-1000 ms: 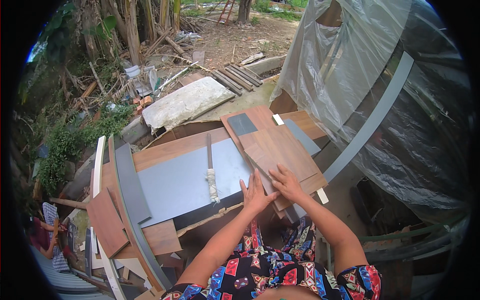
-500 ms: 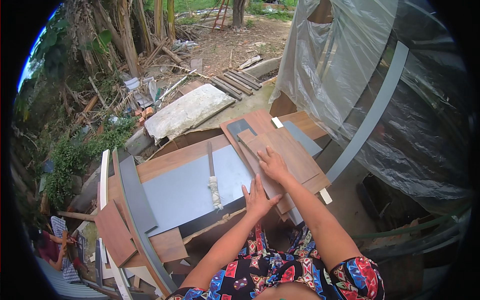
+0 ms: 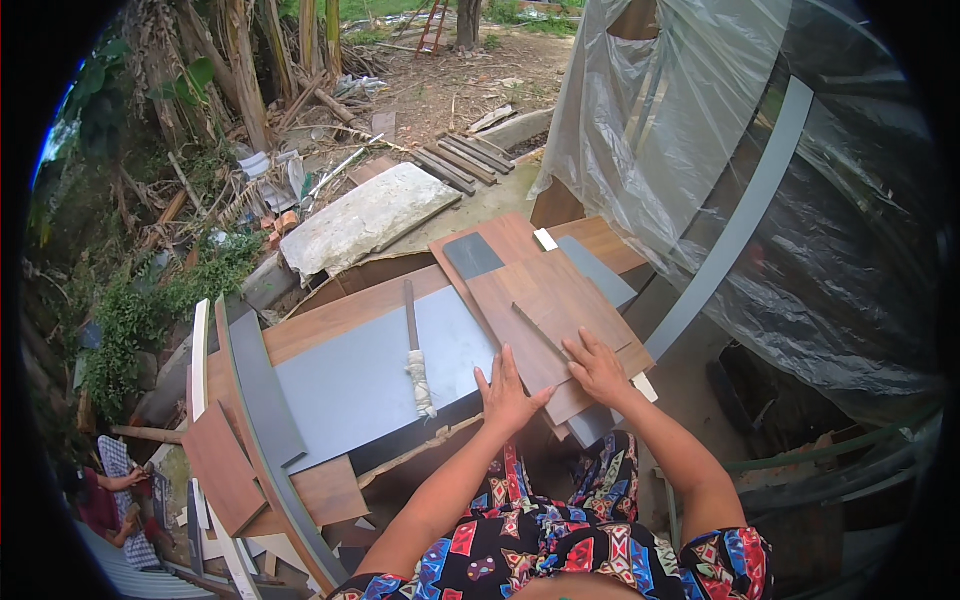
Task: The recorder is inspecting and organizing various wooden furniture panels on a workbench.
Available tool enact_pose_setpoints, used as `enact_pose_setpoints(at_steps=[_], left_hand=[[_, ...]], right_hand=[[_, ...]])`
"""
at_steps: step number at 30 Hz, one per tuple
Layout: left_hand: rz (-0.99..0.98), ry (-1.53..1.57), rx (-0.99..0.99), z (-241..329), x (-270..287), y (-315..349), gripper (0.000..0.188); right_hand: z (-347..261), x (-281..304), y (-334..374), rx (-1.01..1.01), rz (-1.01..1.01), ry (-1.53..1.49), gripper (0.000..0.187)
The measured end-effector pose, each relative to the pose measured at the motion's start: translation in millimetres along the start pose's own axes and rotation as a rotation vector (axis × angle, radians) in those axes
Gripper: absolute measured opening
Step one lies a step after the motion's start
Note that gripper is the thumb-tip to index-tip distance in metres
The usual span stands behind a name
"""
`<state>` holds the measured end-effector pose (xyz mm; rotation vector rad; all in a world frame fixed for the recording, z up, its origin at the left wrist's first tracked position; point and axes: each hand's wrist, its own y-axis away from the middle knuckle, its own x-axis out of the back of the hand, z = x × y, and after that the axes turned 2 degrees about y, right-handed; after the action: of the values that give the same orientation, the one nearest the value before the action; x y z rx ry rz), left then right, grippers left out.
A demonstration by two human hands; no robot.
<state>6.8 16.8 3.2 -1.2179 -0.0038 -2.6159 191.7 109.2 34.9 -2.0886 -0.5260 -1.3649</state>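
Note:
My right hand (image 3: 597, 368) rests with fingers stretched out on a stack of brown wood-grain panels (image 3: 545, 285). Its fingertips are beside a thin dark line (image 3: 533, 324), a strip or a board's edge; I cannot tell which. My left hand (image 3: 510, 393) is spread along the near left side of the stack, thumb against the panels and nothing gripped. Left of it, a stick with a wrapped handle (image 3: 418, 380) lies on a grey-blue panel (image 3: 340, 355). A dark grey piece (image 3: 472, 257) shows at the stack's far corner.
Long curved strips (image 3: 262, 440) and brown offcuts (image 3: 222, 470) lie at the left. A person (image 3: 115, 490) sits at the lower left. Plastic sheeting (image 3: 690, 130) hangs at the right behind a long grey strip (image 3: 735, 225). Beyond the work surface lies a pale slab (image 3: 370, 220).
My right hand has slid nearer to me and to the right across the panels, and the dark line has shifted the same way. My left hand has barely moved.

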Motion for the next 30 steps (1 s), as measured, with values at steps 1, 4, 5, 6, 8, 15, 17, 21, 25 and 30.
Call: enact_pose_setpoints(at_steps=[1,4,5,6,8,15,17,21,25,30], left_hand=[[0.004,-0.003,-0.003,-0.7,-0.2,0.3,0.115],[0.003,-0.011,-0.013,1.2,1.0,0.5,0.115],[0.001,-0.016,-0.019,2.2,1.4,0.3,0.115],[0.003,-0.022,-0.013,0.0,1.5,0.6,0.115],[0.043,0.018,-0.038,-3.2,-1.2,0.7,0.116],[0.009,-0.015,-0.008,-1.1,-4.9,-1.2,0.116],[0.035,-0.010,-0.014,-1.4,-5.7,-1.4,0.116],[0.036,-0.024,-0.011,0.6,-5.8,-2.1,0.116],[0.029,-0.008,-0.005,3.9,-4.2,-1.6,0.115],[0.044,0.026,-0.008,2.1,-8.0,-1.0,0.114]], right_hand=[[1.1,-0.6,-0.7,0.007,0.005,-0.013,0.044],[6.4,-6.8,-14.5,-0.002,0.034,-0.027,0.043],[8.6,-9.4,-22.3,-0.004,0.034,-0.029,0.043],[8.4,-13.3,-34.3,-0.027,0.030,-0.021,0.043],[5.3,-15.2,-58.9,-0.077,0.008,-0.021,0.044],[4.8,-37.8,-125.4,-0.177,0.016,-0.018,0.045],[3.3,-40.4,-130.3,-0.194,0.022,0.007,0.045],[4.6,-37.5,-122.6,-0.196,0.018,0.024,0.046],[16.6,-27.6,-95.7,-0.180,-0.020,0.029,0.047],[41.3,-5.6,-46.8,-0.169,-0.025,0.069,0.046]])
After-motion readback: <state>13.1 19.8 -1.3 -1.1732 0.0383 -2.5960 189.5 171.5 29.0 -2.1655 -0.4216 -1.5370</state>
